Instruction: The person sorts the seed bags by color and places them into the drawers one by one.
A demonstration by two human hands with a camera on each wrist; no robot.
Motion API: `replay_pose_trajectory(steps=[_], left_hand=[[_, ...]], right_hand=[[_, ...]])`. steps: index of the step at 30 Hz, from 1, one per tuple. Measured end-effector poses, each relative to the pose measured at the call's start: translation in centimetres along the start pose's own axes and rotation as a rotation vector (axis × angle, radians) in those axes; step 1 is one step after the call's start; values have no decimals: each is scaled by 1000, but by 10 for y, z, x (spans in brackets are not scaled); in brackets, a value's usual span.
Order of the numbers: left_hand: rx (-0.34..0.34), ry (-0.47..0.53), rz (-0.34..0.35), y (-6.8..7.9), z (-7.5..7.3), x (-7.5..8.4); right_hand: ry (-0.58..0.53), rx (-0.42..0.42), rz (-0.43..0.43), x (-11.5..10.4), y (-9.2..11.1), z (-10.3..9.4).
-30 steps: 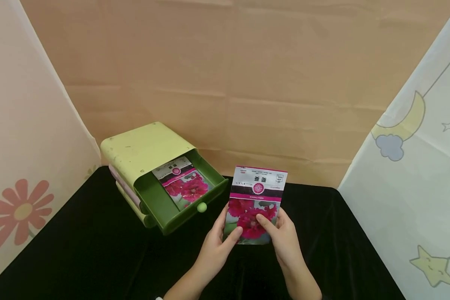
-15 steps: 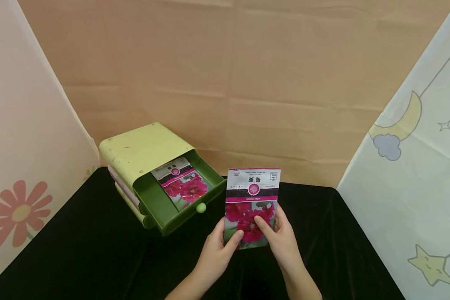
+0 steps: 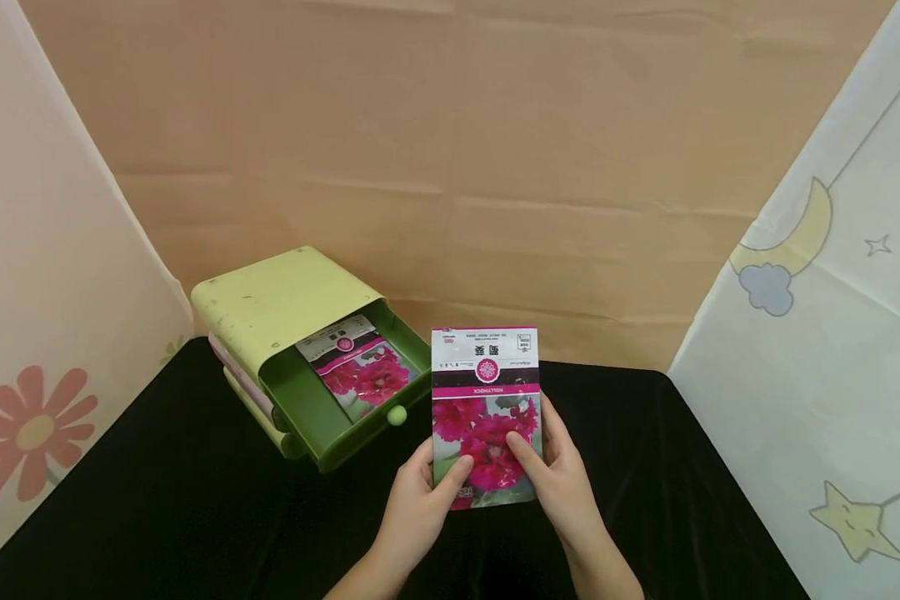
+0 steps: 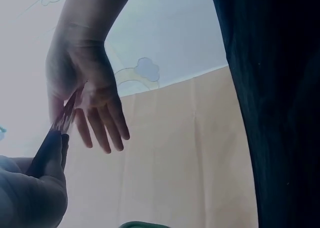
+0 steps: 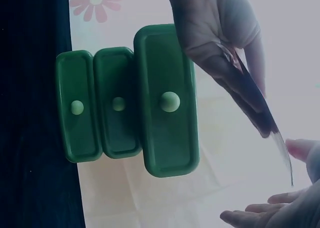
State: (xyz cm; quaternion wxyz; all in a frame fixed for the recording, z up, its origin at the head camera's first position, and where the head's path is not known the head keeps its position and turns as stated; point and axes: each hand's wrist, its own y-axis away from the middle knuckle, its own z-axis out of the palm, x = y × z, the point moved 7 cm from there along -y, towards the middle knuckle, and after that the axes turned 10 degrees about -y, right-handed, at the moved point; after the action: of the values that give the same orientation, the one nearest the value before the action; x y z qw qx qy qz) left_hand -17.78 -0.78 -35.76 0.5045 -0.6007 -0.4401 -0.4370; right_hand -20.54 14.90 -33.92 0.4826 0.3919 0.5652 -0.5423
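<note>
A hollyhock seed packet (image 3: 486,417) with deep pink flowers, its lettering upside down, is held up over the black cloth. My left hand (image 3: 411,510) holds its lower left edge, thumb on the front. On the right side, my right hand (image 3: 567,467) grips it, thumb pressed on the printed flower and fingers behind. Both wrist views show the packet (image 5: 281,143) nearly edge-on between the hands. Another packet of the same print (image 3: 367,367) lies in the pulled-out green top drawer (image 3: 311,408).
The small drawer chest (image 3: 285,300) with a pale yellow-green top stands left of the hands. Its top drawer's round knob (image 3: 397,415) points toward them. Two lower drawers (image 5: 80,108) show in the right wrist view. Black cloth (image 3: 195,500) covers the table, with papered walls around.
Both hands have carried the packet a little to the left, and it stands straighter. The view has shifted slightly right. Chest and drawer look the same.
</note>
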Motion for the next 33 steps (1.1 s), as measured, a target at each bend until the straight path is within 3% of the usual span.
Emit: replay_pose_trajectory(steps=[5, 11, 16, 20, 24, 27, 33], left_hand=[[24, 135, -77, 5, -11, 8], [-12, 340, -134, 16, -23, 22], [-15, 422, -166, 24, -37, 30], [-53, 468, -137, 27, -50, 38], [-139, 512, -45, 29, -65, 46], [-187, 580, 6, 30, -76, 49], [-208, 685, -7, 23, -94, 48]], right_hand=[[8, -4, -60, -5, -1, -3], [49, 3, -113, -9, -2, -3], [51, -6, -84, -2, -6, -1], [15, -48, -23, 13, -10, 6], [-16, -114, 37, 28, -17, 22], [20, -185, 78, 38, -23, 39], [25, -295, 107, 47, -38, 70]])
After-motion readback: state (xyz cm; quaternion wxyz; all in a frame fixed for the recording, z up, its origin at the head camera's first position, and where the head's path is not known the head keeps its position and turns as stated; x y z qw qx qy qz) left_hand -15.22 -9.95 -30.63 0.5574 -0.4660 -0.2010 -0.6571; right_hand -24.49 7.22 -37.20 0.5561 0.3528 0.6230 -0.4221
